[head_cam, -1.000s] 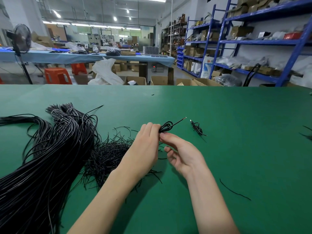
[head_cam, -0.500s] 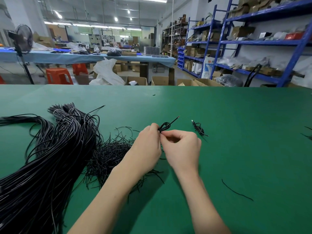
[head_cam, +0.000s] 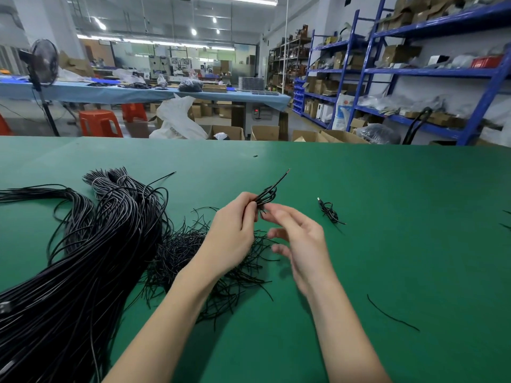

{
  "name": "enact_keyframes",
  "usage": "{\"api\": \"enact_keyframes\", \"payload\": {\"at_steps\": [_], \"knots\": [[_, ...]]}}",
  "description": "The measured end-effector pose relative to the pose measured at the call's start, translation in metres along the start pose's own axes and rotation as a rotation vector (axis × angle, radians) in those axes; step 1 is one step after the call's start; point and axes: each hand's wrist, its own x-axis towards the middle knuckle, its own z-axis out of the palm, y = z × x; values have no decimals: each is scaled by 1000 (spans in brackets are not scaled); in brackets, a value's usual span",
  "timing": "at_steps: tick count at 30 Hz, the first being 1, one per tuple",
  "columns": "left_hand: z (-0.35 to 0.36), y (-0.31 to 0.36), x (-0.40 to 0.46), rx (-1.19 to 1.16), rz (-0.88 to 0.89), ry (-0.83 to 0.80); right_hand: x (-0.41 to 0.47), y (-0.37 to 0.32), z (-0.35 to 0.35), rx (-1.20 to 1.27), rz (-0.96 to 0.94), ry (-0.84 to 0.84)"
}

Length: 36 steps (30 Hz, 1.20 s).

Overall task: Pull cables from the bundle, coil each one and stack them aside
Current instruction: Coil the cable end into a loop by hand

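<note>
above the green felt tabletop (head_cam: 359, 258), left hand (head_cam: 232, 236) pinches a small black coiled cable (head_cam: 266, 195); right hand (head_cam: 301, 244) released. one finished black coil (head_cam: 329, 212) lies aside; the thick black cable bundle (head_cam: 83, 258) remains.

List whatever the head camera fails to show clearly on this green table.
- Big black cable bundle: cut off by the left and bottom edges of the head view.
- Small black coil: its lower part is hidden behind the left hand fingers.
- Right hand: fingers motion-blurred; contact with the coil unclear.
- Finished black coil: too small to count loops.
</note>
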Motion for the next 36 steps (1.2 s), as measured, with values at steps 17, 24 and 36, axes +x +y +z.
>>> {"api": "enact_keyframes", "payload": {"at_steps": [17,24,36], "knots": [[1,-1,-7,58,265,-2,0,-9,-3,265,360,-113],[-4,-1,-5,145,303,-48,1,-7,-4,125,136,-26],[2,15,-2,215,-40,-85,1,29,-7,-884,-891,280]]}}
